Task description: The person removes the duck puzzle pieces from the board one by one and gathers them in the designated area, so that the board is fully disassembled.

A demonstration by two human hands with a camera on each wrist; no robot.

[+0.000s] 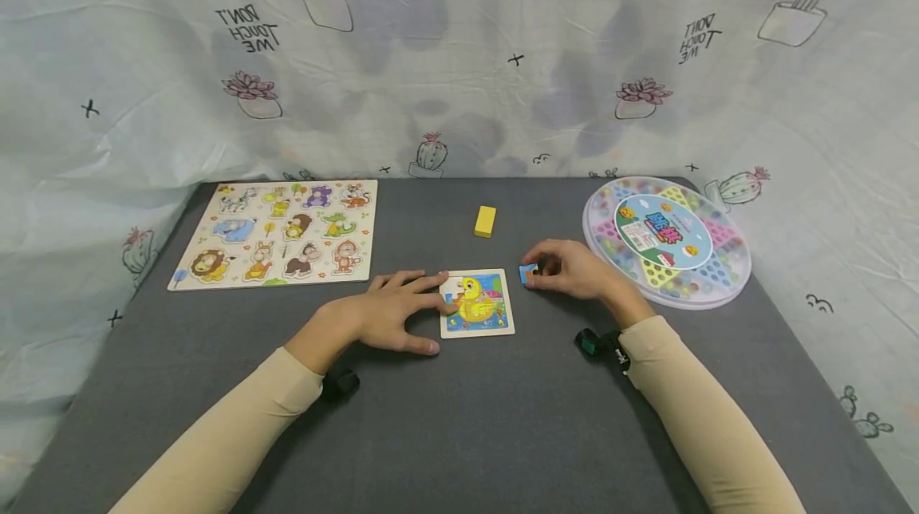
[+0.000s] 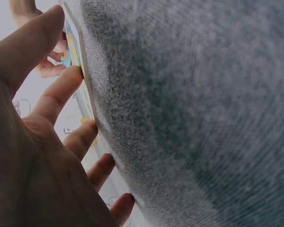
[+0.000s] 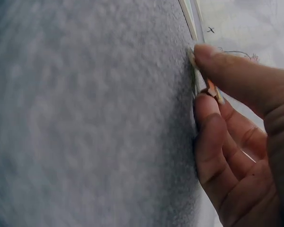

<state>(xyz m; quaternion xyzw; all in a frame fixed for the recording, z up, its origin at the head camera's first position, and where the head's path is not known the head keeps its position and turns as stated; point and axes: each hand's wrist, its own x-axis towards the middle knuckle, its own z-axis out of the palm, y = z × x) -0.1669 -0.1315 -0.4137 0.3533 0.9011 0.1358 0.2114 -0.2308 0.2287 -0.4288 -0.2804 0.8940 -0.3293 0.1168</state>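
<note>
A small square jigsaw puzzle (image 1: 479,308) with a yellow duck on blue lies in the middle of the grey table; a pale bare patch shows at its upper left. My left hand (image 1: 384,313) is spread palm down beside it, fingers extended, with fingertips on its left edge. In the left wrist view, the index fingertip meets the puzzle's rim (image 2: 87,82). Just right of the puzzle, my right hand (image 1: 574,270) pinches a small blue puzzle piece (image 1: 527,273) between thumb and fingers. The right wrist view shows the piece (image 3: 211,88) edge-on, low over the table, partly hidden by the fingers.
Behind the puzzle lies a yellow block (image 1: 484,222). An animal puzzle board (image 1: 269,278) occupies the back left. At the back right is a round, clear-lidded game box (image 1: 664,235), close to my right hand. A printed cloth (image 1: 459,35) hangs along the table's far edge.
</note>
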